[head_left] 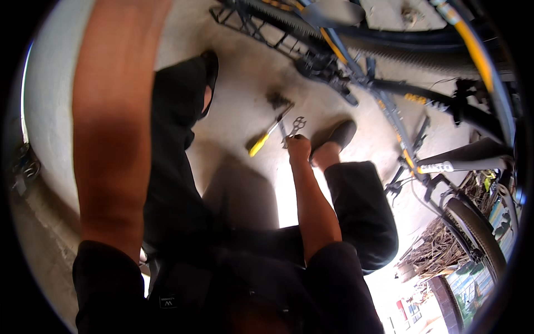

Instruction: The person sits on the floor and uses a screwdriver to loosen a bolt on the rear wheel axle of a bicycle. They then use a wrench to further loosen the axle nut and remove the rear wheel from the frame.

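My right hand (299, 147) reaches down to the floor between my feet, its fingers closed at the near end of a flat metal multi-hole wrench (298, 123). Just left of it lies a screwdriver (259, 145) with a yellow handle, its shaft pointing away to the right. A small dark smudge or object (276, 100) sits beyond the screwdriver's tip; I cannot make out what it is. My left forearm (111, 122) stretches up past the top edge of the picture, so the left hand is out of sight.
A bicycle with a dark and orange frame (400, 131) fills the upper right, its pedal (328, 83) close to my shoe (342, 133). A wheel (473, 225) stands by a pile of sticks (439, 247). A pale wall (50, 111) is at the left.
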Motion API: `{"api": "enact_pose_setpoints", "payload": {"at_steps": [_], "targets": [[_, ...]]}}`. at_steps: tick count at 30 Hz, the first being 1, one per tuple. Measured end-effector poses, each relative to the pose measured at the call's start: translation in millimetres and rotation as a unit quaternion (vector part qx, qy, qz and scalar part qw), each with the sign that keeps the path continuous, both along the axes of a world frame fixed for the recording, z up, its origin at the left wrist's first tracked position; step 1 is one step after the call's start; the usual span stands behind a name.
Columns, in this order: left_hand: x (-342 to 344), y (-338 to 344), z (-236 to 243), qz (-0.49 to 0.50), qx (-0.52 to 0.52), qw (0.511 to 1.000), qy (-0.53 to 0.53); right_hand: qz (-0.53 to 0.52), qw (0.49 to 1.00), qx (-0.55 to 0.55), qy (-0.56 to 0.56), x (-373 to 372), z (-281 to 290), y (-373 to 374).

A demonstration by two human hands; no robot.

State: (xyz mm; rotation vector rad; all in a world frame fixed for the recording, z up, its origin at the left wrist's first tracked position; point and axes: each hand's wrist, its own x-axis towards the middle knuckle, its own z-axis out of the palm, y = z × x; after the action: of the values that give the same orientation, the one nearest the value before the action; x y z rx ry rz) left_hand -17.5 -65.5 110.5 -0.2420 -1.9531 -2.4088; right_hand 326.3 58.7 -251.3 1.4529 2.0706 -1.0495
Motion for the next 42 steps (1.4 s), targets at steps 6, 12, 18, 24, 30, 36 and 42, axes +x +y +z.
{"api": "enact_pose_setpoints", "payload": {"at_steps": [6, 12, 18, 24, 30, 36, 42], "targets": [[-16.5, -1.2, -7.6, -0.029, 0.121, 0.989, -0.074, 0.139, 0.975, -0.118, 0.127, -113.1, 177.6, 15.0], [-24.9, -0.2, -6.2, -0.025, 0.139, 0.985, -0.098, 0.252, 0.923, -0.032, 0.288, -137.7, 368.5, 18.1], [-23.0, 2.3, -8.4, -0.045, 0.148, 0.983, -0.101, 0.248, 0.835, 0.113, 0.478, -174.7, 432.7, 29.7], [-22.0, 1.3, -3.3, -0.058, 0.142, 0.982, -0.113, 0.252, 0.840, 0.159, 0.454, -203.4, 444.1, 48.6], [-22.1, 0.5, -3.8, -0.040, 0.160, 0.980, -0.109, 0.289, 0.786, 0.255, 0.482, -210.0, 441.2, 55.5], [-22.1, -0.6, -4.5, -0.050, 0.157, 0.981, -0.101, 0.283, 0.772, 0.294, 0.487, -215.9, 434.6, 56.5], [-20.8, -2.4, -0.4, -0.067, 0.160, 0.980, -0.094, 0.301, 0.746, 0.343, 0.485, -228.5, 439.6, 57.6]]}}
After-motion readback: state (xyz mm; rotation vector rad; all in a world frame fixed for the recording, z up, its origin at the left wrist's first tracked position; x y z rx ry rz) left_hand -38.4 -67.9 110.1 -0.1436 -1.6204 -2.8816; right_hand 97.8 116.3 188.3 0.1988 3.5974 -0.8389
